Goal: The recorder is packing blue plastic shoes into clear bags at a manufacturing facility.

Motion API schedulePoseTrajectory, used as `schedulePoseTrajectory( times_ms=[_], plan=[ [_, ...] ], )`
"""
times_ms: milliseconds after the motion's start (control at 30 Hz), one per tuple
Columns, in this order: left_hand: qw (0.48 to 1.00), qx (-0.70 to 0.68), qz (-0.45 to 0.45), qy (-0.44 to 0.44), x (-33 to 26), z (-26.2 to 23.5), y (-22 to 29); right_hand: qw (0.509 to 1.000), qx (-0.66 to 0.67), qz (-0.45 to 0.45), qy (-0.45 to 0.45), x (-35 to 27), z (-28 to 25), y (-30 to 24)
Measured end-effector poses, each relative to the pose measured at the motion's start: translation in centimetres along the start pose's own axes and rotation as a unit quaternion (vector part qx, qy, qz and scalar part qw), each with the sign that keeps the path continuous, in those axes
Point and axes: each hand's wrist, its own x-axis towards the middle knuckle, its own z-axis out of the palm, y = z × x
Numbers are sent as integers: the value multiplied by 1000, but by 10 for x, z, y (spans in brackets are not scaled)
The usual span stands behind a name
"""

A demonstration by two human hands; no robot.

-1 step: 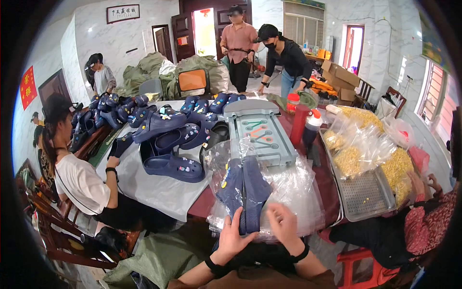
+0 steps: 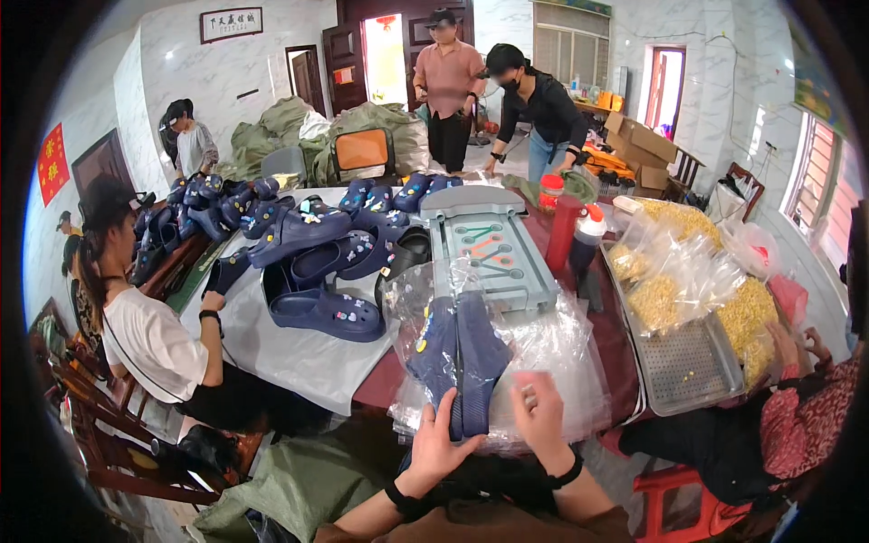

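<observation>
A pair of navy blue clogs [image 2: 458, 362] lies soles together, partly inside a clear plastic bag [image 2: 412, 299]. My left hand [image 2: 441, 450] grips the clogs at their near end, with thumb and forefinger spread round it. To the right of the pair, my right hand [image 2: 545, 418] hovers with its fingers bent in, slightly blurred. Whether anything thin is pinched there is hidden. Beneath the clogs and my hands spreads a stack of clear plastic bags [image 2: 566, 389]. Just left of the pair sits a loose navy clog [image 2: 330, 314] with small charms on it.
Several more clogs pile up at the left [image 2: 208, 204]. Ahead stands a grey plastic case [image 2: 493, 249], beside a red cylinder [image 2: 563, 233] and a dark bottle [image 2: 588, 240]. On the right is a metal tray [image 2: 688, 371] with bagged yellow pieces. Co-workers sit at both sides.
My right hand has lifted slightly upward and away from the clogs, its fingers bending more. The left hand and the clogs stay where they were.
</observation>
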Motion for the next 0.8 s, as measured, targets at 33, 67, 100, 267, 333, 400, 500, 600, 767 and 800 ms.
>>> schedulePoseTrajectory(
  times_ms=[33, 67, 100, 267, 333, 400, 500, 600, 767, 800],
  plan=[
    [1000, 12, 6, 9, 1, 1, 0, 996, -17, 4, 91, 10, -4, 2],
    [1000, 13, 4, 13, 2, 3, 1, 996, -18, 7, 90, 19, -3, 7],
    [1000, 12, 5, 10, 2, 4, 1, 990, -23, -34, 133, 28, -2, 14],
    [999, 31, 8, 9, 2, 6, 0, 985, -94, -100, 109, 55, 10, 73],
    [999, 43, 9, 7, -1, 5, 2, 993, -67, -60, 83, 57, 13, 72],
    [998, 55, 13, 3, 0, 5, 3, 990, -62, -61, 106, 62, 15, 71],
    [996, 72, 38, 26, 1, 9, -1, 990, -71, -39, 114, 64, 19, 73],
    [992, 87, 62, 68, 3, 15, -2, 982, -123, -51, 133, 60, 19, 70],
    [996, 50, 40, 70, 2, 19, -3, 983, -122, -38, 132, 35, 15, 46],
    [996, 49, 40, 68, 4, 18, 1, 988, -90, -55, 114, 28, 16, 40]
  ],
)
